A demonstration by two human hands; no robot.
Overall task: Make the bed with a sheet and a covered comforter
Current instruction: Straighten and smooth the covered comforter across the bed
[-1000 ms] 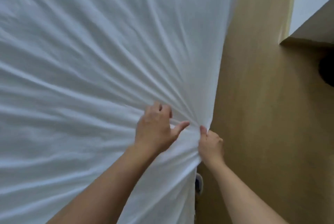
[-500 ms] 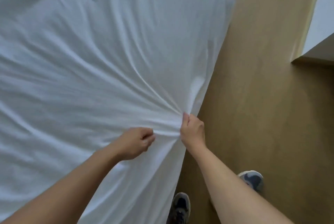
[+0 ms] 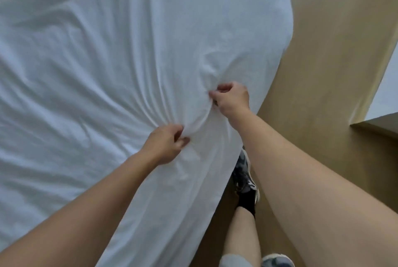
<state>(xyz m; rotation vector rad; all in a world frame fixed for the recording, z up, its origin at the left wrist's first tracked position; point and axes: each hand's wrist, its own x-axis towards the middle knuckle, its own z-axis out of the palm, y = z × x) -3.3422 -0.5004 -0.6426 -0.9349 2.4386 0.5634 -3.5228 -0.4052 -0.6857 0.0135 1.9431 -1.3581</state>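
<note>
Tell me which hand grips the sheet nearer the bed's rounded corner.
The right hand: it pinches the sheet higher up, closer to the rounded corner. The left hand grips a fold lower, farther from it.

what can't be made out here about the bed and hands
Head view:
The mattress: wholly covered by the sheet.
Fingertips of left hand and right hand: partly hidden in bunched sheet folds.
Left part of the sheet: cut off by the frame edge.
The near shoe: cut by the bottom edge.
</note>
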